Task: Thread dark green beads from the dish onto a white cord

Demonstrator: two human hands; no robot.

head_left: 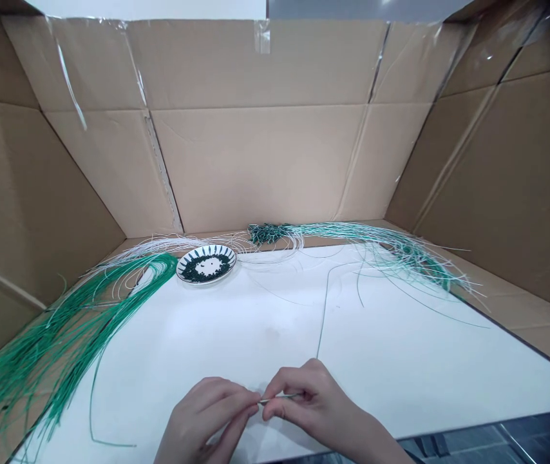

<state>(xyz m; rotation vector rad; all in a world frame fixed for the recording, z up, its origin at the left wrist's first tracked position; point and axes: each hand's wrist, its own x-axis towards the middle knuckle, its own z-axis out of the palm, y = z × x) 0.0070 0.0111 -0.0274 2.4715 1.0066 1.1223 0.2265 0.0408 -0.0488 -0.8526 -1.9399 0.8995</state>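
Close to the near edge of the white board, my left hand point(212, 412) and my right hand point(318, 399) almost meet at the fingertips. Both are closed in a pinch on a thin green strand point(323, 316). A short light piece of it shows between the fingertips; whether a bead is there is too small to tell. From my right hand the strand runs up the board and bends right near the far edge. Beyond my left hand, a striped plate point(207, 265) carries many small dark green beads point(190, 270).
Loose green strands point(62, 335) spill over the left side, with white strands behind them. Along the back lies a bundle of pale strands point(342, 229) with a dark green beaded end point(265, 233). Cardboard walls point(260, 161) enclose the white board point(400, 361) at the back and sides.
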